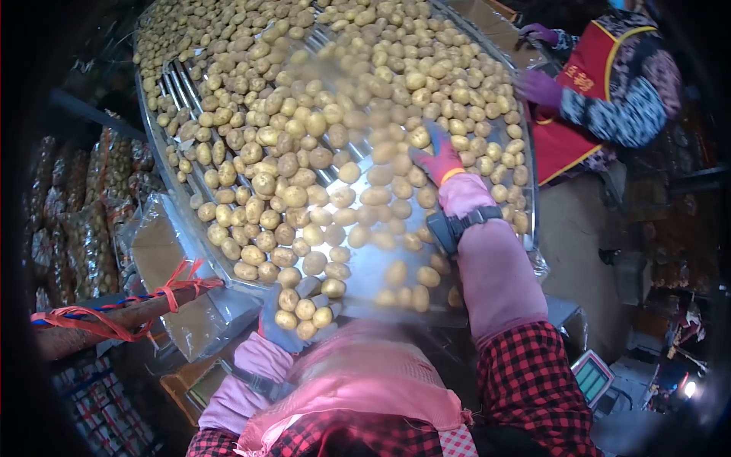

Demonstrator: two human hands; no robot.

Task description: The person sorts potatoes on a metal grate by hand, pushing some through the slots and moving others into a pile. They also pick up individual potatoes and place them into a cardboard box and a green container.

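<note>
A long metal roller table (171, 84) carries a thick spread of small yellow potatoes (304, 122). My left hand (293, 316), in a blue-grey glove, cups several potatoes at the table's near end, just above the mouth of a pink mesh sack (358, 373). My right hand (438, 156), in a red and blue glove with a pink sleeve cover, reaches out flat among the potatoes further up the table; it holds nothing that I can see. A black band wraps that wrist.
Another person in a red apron (586, 84) with purple gloves (541, 87) works at the table's far right. Bagged potatoes (84, 206) stack at the left, beside a clear-wrapped carton (164, 251) and a red-tied pole (114, 316). A scale display (592, 375) sits lower right.
</note>
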